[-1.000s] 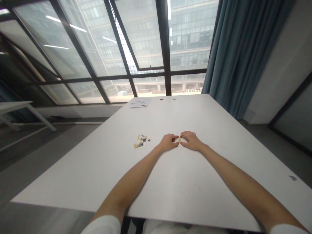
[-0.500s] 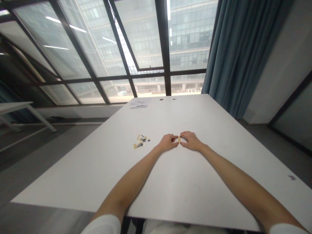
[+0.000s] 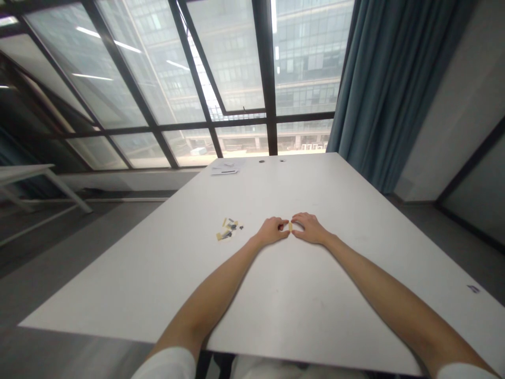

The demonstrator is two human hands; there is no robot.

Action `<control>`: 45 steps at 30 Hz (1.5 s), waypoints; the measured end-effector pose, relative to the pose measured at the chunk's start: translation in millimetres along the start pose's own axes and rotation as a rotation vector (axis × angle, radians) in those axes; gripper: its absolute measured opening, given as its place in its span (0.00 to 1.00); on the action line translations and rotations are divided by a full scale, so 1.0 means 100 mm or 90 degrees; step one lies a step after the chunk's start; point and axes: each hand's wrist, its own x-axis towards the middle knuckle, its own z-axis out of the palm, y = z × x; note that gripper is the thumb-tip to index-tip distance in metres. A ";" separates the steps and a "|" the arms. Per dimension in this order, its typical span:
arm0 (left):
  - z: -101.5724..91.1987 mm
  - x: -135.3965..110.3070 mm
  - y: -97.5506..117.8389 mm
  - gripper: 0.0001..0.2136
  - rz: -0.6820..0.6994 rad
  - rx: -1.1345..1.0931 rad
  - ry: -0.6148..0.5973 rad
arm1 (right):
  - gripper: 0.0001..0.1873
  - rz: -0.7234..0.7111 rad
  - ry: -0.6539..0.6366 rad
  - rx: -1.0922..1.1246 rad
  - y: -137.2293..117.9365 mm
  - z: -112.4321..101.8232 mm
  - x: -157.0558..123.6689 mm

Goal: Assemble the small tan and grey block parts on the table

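Above the middle of the white table, a small, flat, yellowish piece (image 3: pixel 290 226) sits between my two hands, too small to tell its kind. My left hand (image 3: pixel 272 230) reaches it from the left, thumb and forefinger curved so their tips meet its near and far ends. From the other side my right hand (image 3: pixel 310 228) has its thumb and fingertips at the same two ends. Left of my left hand lies a loose pile of small yellow and dark grey pieces (image 3: pixel 228 231), several of them overlapping. One dark bit (image 3: pixel 241 227) rests just right of the pile.
The large white table (image 3: pixel 118 284) extends toward the windows. Papers (image 3: pixel 225 168) with a dark pen-like item lie at its far left. Two small dark spots or objects are near the far edge. A small dark item (image 3: pixel 473 289) lies near the right edge. A blue curtain (image 3: pixel 382 95) hangs beyond.
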 end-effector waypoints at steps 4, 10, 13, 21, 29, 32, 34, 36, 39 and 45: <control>0.03 0.01 -0.03 0.14 -0.011 -0.035 0.006 | 0.15 0.006 -0.002 0.005 0.03 0.03 0.02; 0.09 0.04 -0.12 0.16 -0.091 -0.087 0.151 | 0.15 0.054 0.035 0.021 0.06 0.03 0.05; 0.10 0.04 -0.13 0.13 -0.081 -0.081 0.122 | 0.13 0.054 0.042 0.024 0.06 0.02 0.05; 0.09 0.02 -0.13 0.14 -0.035 -0.078 0.055 | 0.13 0.038 0.037 0.044 0.08 0.02 0.04; 0.07 0.02 -0.09 0.14 -0.012 -0.056 0.027 | 0.13 0.013 0.039 0.020 0.11 0.03 0.04; 0.07 0.02 -0.09 0.14 -0.023 -0.050 0.026 | 0.13 0.011 0.037 0.023 0.11 0.03 0.05; 0.08 0.03 -0.09 0.14 -0.029 -0.051 0.025 | 0.13 0.013 0.039 0.025 0.10 0.03 0.04; 0.08 0.03 -0.09 0.13 -0.029 -0.056 0.028 | 0.13 0.014 0.039 0.025 0.10 0.03 0.04; 0.08 0.02 -0.09 0.13 -0.015 -0.063 0.038 | 0.13 0.016 0.034 0.022 0.10 0.02 0.04; 0.06 0.02 -0.07 0.13 -0.022 -0.067 0.033 | 0.13 0.016 0.031 0.015 0.10 0.03 0.05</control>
